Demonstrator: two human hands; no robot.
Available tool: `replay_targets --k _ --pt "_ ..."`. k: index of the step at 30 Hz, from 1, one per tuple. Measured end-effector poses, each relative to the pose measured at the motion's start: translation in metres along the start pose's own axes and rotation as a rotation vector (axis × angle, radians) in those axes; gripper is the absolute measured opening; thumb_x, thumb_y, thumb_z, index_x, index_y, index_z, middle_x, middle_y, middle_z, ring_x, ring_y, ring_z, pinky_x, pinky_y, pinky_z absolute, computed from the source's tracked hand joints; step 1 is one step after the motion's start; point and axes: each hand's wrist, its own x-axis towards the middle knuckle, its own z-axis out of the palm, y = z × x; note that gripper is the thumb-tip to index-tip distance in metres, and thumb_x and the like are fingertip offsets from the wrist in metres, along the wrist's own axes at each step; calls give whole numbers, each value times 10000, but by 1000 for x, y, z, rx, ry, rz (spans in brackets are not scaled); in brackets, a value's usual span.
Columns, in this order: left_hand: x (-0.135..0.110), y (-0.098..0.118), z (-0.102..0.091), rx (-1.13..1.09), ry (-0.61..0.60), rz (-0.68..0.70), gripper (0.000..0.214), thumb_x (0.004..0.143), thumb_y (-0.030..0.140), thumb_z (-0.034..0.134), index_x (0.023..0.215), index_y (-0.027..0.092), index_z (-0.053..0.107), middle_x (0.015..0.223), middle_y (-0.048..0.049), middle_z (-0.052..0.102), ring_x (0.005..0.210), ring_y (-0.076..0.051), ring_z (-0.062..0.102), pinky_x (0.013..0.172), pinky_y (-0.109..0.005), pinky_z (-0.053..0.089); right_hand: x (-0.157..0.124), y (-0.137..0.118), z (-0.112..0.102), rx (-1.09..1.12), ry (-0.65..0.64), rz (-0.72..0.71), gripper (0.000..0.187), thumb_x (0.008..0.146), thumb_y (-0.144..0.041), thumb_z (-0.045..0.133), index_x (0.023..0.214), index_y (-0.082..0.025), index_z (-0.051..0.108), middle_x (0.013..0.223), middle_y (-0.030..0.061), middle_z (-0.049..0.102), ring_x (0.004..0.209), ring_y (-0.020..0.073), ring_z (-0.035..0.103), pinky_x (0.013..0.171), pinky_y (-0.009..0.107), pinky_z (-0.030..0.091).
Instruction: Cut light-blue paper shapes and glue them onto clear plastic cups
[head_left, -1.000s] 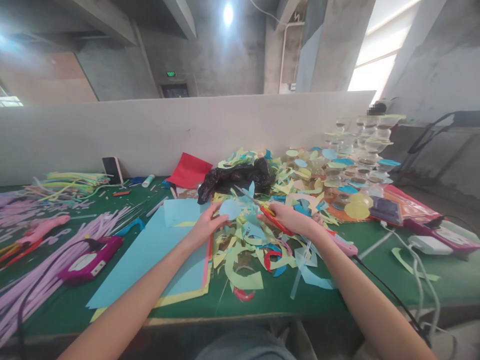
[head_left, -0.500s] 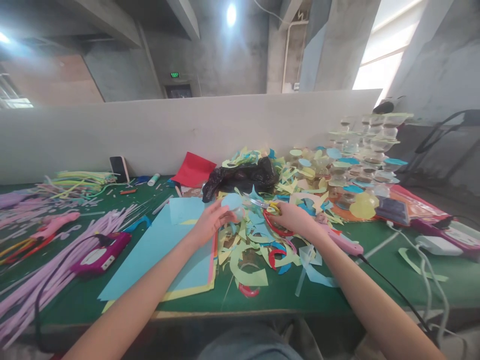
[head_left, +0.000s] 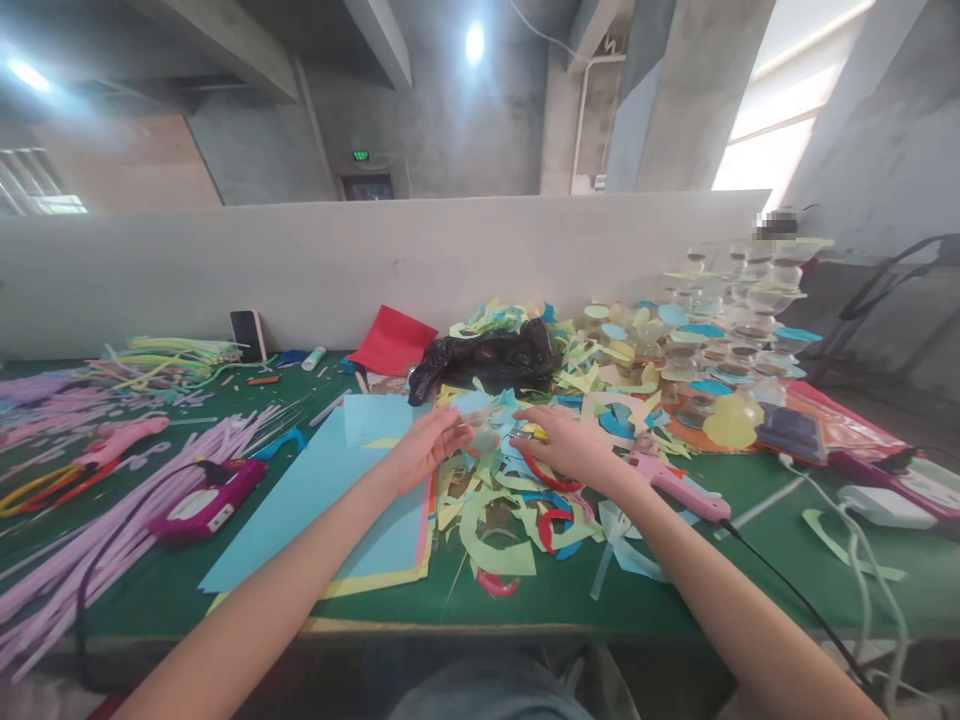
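My left hand (head_left: 424,448) is closed in a pinch on a light blue paper circle (head_left: 472,404), held just above a heap of blue, yellow and red paper scraps (head_left: 510,500). My right hand (head_left: 571,442) lies palm down right beside it, fingertips reaching toward the circle. The red-handled scissors (head_left: 541,474) are under that hand; only the red handle loop shows beneath the palm, and the blades are hidden. A large light blue sheet (head_left: 330,490) lies under my left forearm on the green table (head_left: 675,580).
A black plastic bag (head_left: 487,360) and red paper (head_left: 394,340) lie behind the scraps. A pink glue gun (head_left: 675,485) with a cord lies right of my hand. Stacked clear cups topped with paper discs (head_left: 712,325) stand far right. Purple strips (head_left: 112,540), a magenta device (head_left: 206,505) and a phone (head_left: 246,335) are on the left.
My right hand has lowered the scissors from cutting height down onto the scraps and moved left toward the circle. My left hand has kept hold of the blue circle.
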Motion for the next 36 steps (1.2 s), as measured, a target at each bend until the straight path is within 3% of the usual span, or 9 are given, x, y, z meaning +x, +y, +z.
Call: replay_targets --k 7,11,15,20,24,28,30,33,36 --pt "-8 2 8 1 -80 -19 153 866 271 668 892 154 572 981 -84 728 771 -116 703 805 -240 595 0 -8 11 296 -80 3 589 896 -578 526 1399 -276 470 1442 87 513 1208 288 554 956 406 469" --pt "-9 -1 9 -9 -181 6 188 851 241 685 1005 161 614 841 -26 711 782 -121 699 785 -233 588 2 -10 16 327 -47 -50 386 897 -467 558 1221 -260 593 1280 85 621 1067 257 607 868 381 488" --pt "-10 -5 11 -19 -241 -7 319 853 234 670 1159 175 599 893 -36 714 787 -123 692 805 -251 576 3 -11 23 366 -106 -77 248 887 -393 552 1052 -228 634 1042 50 680 840 205 606 728 337 476" --pt "-6 -4 8 23 -133 60 291 871 375 607 1095 190 597 1041 -61 680 787 -134 673 811 -302 568 5 -12 22 443 -92 26 321 900 -513 527 952 -211 626 979 40 687 863 210 621 768 340 468" --pt "7 2 -14 607 139 386 256 880 388 526 1036 191 571 1087 -81 633 812 -165 623 769 -340 545 6 -11 19 553 -93 89 377 913 -545 510 1079 -229 631 1163 76 672 1035 236 631 879 338 480" --pt "16 13 -43 1380 381 648 272 896 265 448 1130 179 555 1148 -119 599 1085 -249 547 970 -403 439 8 -5 20 519 -46 100 387 899 -569 524 1069 -243 645 1185 74 669 1050 250 635 892 345 486" --pt "17 15 -52 1587 502 605 316 890 244 443 1173 141 540 1200 -156 576 1177 -292 500 1006 -425 400 9 -3 21 488 -22 84 373 898 -561 531 1043 -238 647 1170 72 674 1048 256 634 895 356 485" --pt "15 12 -57 1791 627 315 427 902 327 448 1260 100 499 1243 -209 544 1165 -363 509 928 -462 425 10 -1 20 475 -13 86 401 899 -565 527 1088 -229 640 1206 83 663 1082 269 623 915 366 480" --pt "14 6 -59 1877 621 119 481 918 392 414 1286 89 482 1248 -232 531 1134 -382 535 881 -466 431 10 -3 17 465 -17 88 473 891 -599 520 1161 -224 626 1245 93 649 1107 283 615 927 376 479"
